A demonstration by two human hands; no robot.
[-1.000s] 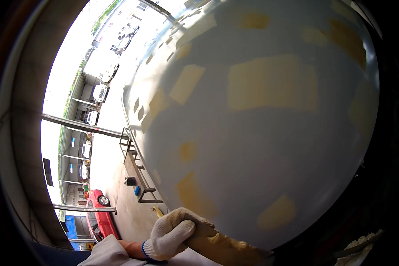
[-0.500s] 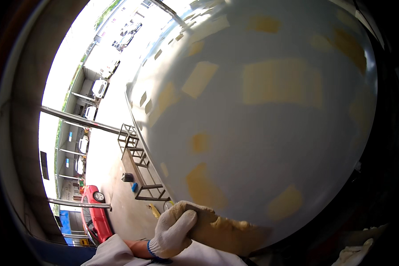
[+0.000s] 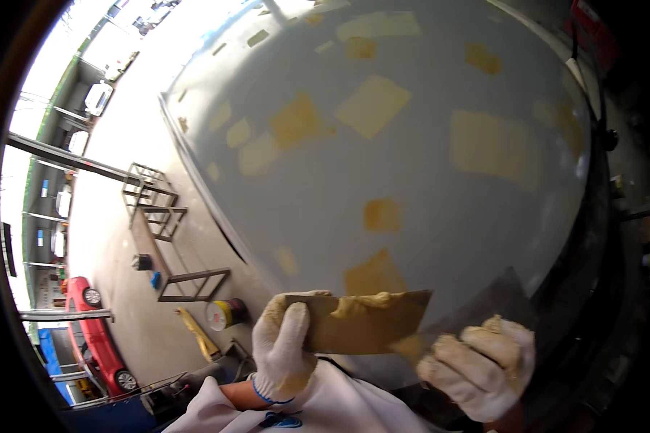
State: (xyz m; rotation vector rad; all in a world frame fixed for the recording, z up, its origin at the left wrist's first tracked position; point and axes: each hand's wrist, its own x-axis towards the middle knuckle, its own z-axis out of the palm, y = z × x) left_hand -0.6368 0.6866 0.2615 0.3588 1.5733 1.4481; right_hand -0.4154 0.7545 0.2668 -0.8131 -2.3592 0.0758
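Note:
In my gloved left hand (image 3: 283, 353), closed with the thumb on its face, is a flat metal putty plate (image 3: 383, 328). Yellowish putty (image 3: 368, 302) lies in a ridge along the plate's upper edge. My right hand (image 3: 477, 372), in a white glove with stained fingers, is closed around a thin dark putty spreader (image 3: 492, 294) that points up and away from me. Both tools are held at the near end of a large, curved grey panel (image 3: 448, 231). Yellow and ochre patches, such as a square patch (image 3: 381, 215), dot its surface.
On the left stand a metal-framed bench (image 3: 152, 249) with a dark pot (image 3: 141, 262) on it, and an open-frame stand (image 3: 148, 186). A round can (image 3: 225, 314) is on the floor nearby. Farther left is a red car (image 3: 97, 339). Dark equipment borders the panel's right side.
My right hand has come into clear view with the spreader, beside the plate. The left hand and plate have risen slightly in view. The view has shifted, showing more floor and panel.

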